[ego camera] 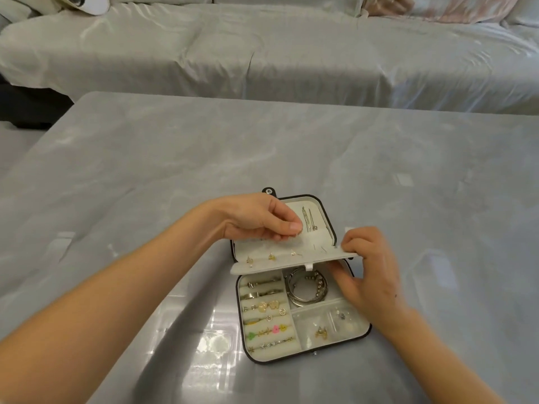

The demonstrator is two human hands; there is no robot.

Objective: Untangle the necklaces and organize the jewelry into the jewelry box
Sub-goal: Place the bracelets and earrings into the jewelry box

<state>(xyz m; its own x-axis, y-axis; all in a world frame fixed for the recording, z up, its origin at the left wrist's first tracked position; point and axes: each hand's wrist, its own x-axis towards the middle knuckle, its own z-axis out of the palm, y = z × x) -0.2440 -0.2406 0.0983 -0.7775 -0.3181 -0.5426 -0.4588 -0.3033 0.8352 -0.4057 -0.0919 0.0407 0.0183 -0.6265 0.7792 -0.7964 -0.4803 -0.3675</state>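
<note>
A small dark jewelry box (366, 335) lies open on the table, its lid (326, 211) standing behind. Rings and colourful charms fill the padded rolls (265, 316) on the left. Silver bangles (306, 288) lie in the top right compartment, small bagged pieces (329, 325) below them. A white earring flap (291, 259) with gold earrings is lifted half up. My left hand (262, 220) pinches something small at the flap's upper part; what it is I cannot tell. My right hand (367, 272) grips the flap's right edge. Thin chains (309, 220) hang inside the lid.
The box sits on a glossy grey table (145, 185) with bright reflections near the front. Beyond the far edge stands a sofa (262, 53) under a pale cover, with a patterned cushion (437, 7) at the back right.
</note>
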